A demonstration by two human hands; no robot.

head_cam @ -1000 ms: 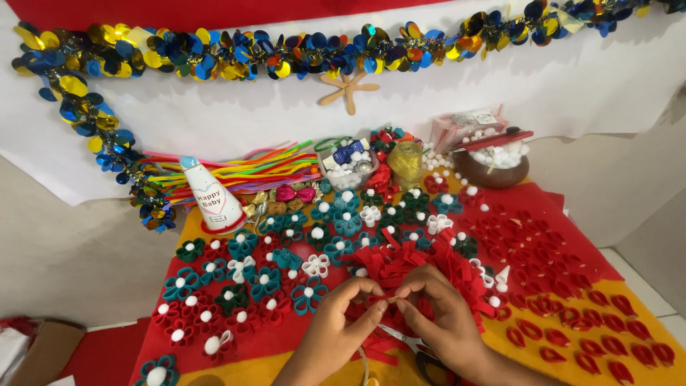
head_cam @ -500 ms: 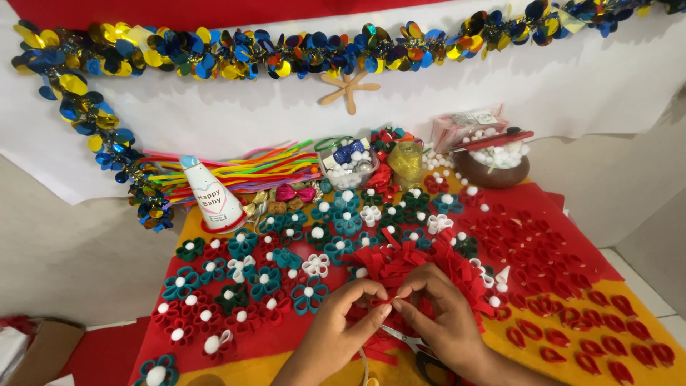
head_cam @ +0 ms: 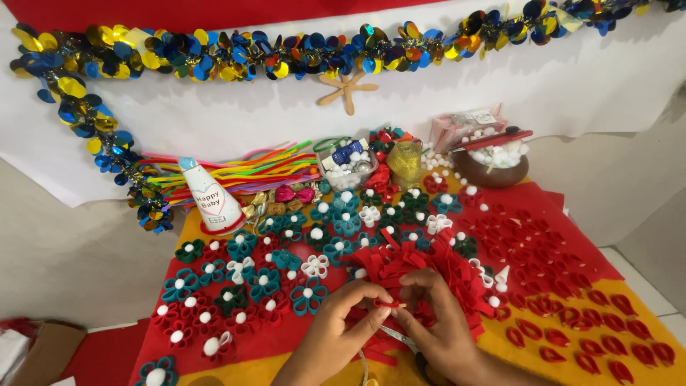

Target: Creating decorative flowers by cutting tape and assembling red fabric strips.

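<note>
Both hands meet at the near edge of the surface (head_cam: 214,339): the left hand (head_cam: 336,332) and the right hand (head_cam: 439,325) pinch one small red felt strip (head_cam: 388,304) between thumb and fingertips, fingers narrowed tight around it. The strip sits just in front of a heap of red strips (head_cam: 429,268), with scissors (head_cam: 396,337) lying beneath the hands. Teal, red and white felt flowers (head_cam: 264,279) cover the left, red loops (head_cam: 572,286) the right; a party hat (head_cam: 209,196) and brown bowl (head_cam: 493,171) stand behind.
</note>
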